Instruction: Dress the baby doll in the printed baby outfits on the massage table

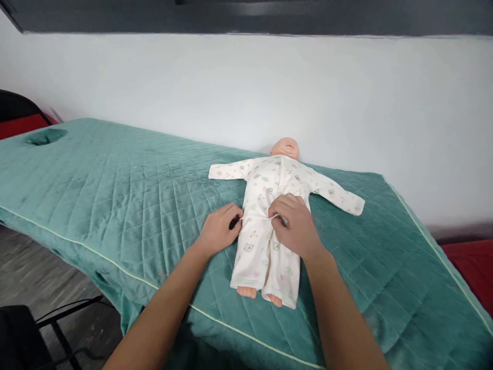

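A baby doll (285, 148) lies on its back on a teal quilted bed (115, 185), dressed in a white printed romper (265, 190), arms spread, bare feet toward me. My left hand (218, 229) rests at the doll's waist on its left side, fingers curled, pinching one end of a thin white tie string (257, 218). Over the doll's belly, my right hand (296, 224) has its fingers closed, pinching the other end of the string at the romper's front.
A white wall runs right behind the bed. A face hole (45, 136) sits in the bed's far left end. Red surfaces (475, 272) show at the right and far left. Dark chair legs (57, 329) stand on the grey floor at lower left.
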A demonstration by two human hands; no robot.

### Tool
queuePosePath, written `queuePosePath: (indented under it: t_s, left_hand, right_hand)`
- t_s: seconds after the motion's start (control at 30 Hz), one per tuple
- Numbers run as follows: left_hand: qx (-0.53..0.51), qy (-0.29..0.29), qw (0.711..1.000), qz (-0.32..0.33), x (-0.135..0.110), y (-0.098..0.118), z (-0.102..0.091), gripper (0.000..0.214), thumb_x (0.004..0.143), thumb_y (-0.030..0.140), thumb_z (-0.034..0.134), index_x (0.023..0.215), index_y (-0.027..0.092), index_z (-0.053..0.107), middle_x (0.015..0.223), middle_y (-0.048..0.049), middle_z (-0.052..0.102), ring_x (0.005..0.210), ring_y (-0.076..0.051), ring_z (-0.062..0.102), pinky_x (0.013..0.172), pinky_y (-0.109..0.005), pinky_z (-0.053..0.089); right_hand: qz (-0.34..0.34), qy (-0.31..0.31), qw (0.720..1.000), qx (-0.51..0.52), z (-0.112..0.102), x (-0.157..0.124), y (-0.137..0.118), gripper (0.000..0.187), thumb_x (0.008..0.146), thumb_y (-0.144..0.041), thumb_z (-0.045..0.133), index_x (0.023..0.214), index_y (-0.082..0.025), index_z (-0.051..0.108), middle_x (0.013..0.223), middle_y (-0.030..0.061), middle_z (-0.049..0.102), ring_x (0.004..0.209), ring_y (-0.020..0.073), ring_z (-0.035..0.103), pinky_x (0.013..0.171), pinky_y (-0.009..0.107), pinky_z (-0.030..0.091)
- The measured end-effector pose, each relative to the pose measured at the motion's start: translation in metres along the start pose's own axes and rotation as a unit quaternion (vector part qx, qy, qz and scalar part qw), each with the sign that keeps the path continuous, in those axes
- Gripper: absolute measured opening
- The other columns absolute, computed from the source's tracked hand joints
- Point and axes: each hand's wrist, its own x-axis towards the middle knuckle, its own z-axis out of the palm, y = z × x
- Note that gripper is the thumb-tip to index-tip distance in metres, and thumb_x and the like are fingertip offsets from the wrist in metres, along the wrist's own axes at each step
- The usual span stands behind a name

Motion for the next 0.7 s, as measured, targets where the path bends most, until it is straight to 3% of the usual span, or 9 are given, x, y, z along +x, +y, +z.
queuePosePath:
  t_s: [0.17, 0.33, 0.47, 0.57, 0.7]
  left_hand:
    - [-0.099, 0.004, 0.995, -0.02, 0.001, -0.003, -0.001, 0.015, 0.082, 0.008, 0.048, 0.089, 0.019, 0.055, 0.089, -0.0006, 0.059, 0.08, -0.014, 0.054, 0.074, -0.027, 0.042]
    - [-0.161, 0.03, 0.986, -0.013, 0.0, -0.007, -0.002, 0.024, 0.088, 0.011, 0.05, 0.107, 0.019, 0.063, 0.104, -0.005, 0.061, 0.086, -0.015, 0.057, 0.079, -0.028, 0.045]
    - [-0.173, -0.006, 0.985, 0.021, -0.001, -0.007, -0.003, 0.034, 0.093, 0.015, 0.049, 0.123, 0.021, 0.064, 0.115, -0.0081, 0.058, 0.095, -0.016, 0.058, 0.085, -0.03, 0.048]
    - [-0.176, -0.023, 0.983, 0.043, -0.001, -0.007, -0.003, 0.034, 0.093, 0.015, 0.05, 0.124, 0.021, 0.065, 0.116, -0.0087, 0.058, 0.101, -0.018, 0.059, 0.088, -0.031, 0.047]
    - [-0.187, -0.025, 0.981, 0.046, 0.0, -0.006, -0.005, 0.032, 0.095, 0.017, 0.05, 0.121, 0.021, 0.067, 0.112, -0.0083, 0.059, 0.1, -0.018, 0.058, 0.088, -0.031, 0.047]
  right_hand:
    - [-0.005, 0.021, 0.997, 0.078, 0.001, -0.001, 0.002, 0.024, 0.075, 0.001, 0.046, 0.082, -0.02, 0.057, 0.083, 0.0011, 0.061, 0.084, 0.018, 0.055, 0.082, 0.036, 0.037]
    - [0.042, 0.144, 0.962, 0.23, -0.004, -0.004, 0.006, 0.019, 0.089, -0.009, 0.049, 0.087, -0.021, 0.063, 0.089, 0.0024, 0.063, 0.084, 0.0166, 0.059, 0.076, 0.032, 0.044]
    - [0.128, 0.214, 0.946, 0.209, -0.006, -0.007, 0.013, 0.013, 0.094, -0.019, 0.053, 0.09, -0.022, 0.064, 0.083, 0.0003, 0.062, 0.078, 0.0149, 0.057, 0.073, 0.03, 0.044]
    - [0.171, 0.184, 0.958, 0.138, -0.01, -0.007, 0.015, 0.011, 0.095, -0.026, 0.056, 0.087, -0.022, 0.063, 0.08, -0.0008, 0.061, 0.073, 0.0134, 0.054, 0.071, 0.029, 0.042]
    - [0.181, 0.061, 0.977, 0.091, -0.019, -0.009, 0.014, 0.022, 0.093, -0.036, 0.063, 0.079, -0.021, 0.056, 0.075, -0.0021, 0.056, 0.07, 0.013, 0.05, 0.069, 0.029, 0.039]
